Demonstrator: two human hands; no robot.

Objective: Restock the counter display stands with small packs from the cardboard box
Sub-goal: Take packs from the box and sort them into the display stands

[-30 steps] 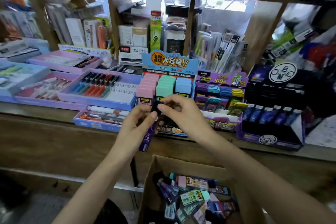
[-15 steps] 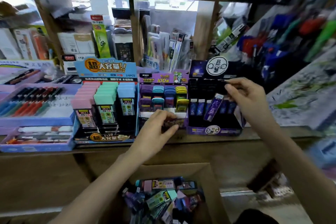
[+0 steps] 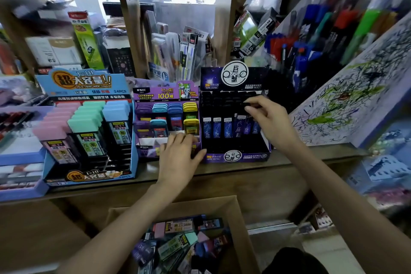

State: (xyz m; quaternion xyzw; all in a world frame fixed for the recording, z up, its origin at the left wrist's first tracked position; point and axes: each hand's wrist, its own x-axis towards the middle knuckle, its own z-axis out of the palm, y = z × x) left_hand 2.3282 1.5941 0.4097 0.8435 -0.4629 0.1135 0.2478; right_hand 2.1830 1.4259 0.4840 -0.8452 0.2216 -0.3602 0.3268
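Change: tilted pack (image 3: 239, 125) now upright in dark stand (image 3: 235, 157) row, 1 o'clock of cardboard box (image 3: 241, 227) | right hand (image 3: 271, 122) pinching its cap | left hand (image 3: 178, 158) on purple stand (image 3: 144, 150), grip indeterminate.

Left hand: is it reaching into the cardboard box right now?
No, the left hand is up at the front of the purple display stand, above the cardboard box.

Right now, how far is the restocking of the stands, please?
Done: the dark stand has a row of blue packs. In hand: the right hand pinches one more pack at that row. Left: the cardboard box holds many mixed packs.
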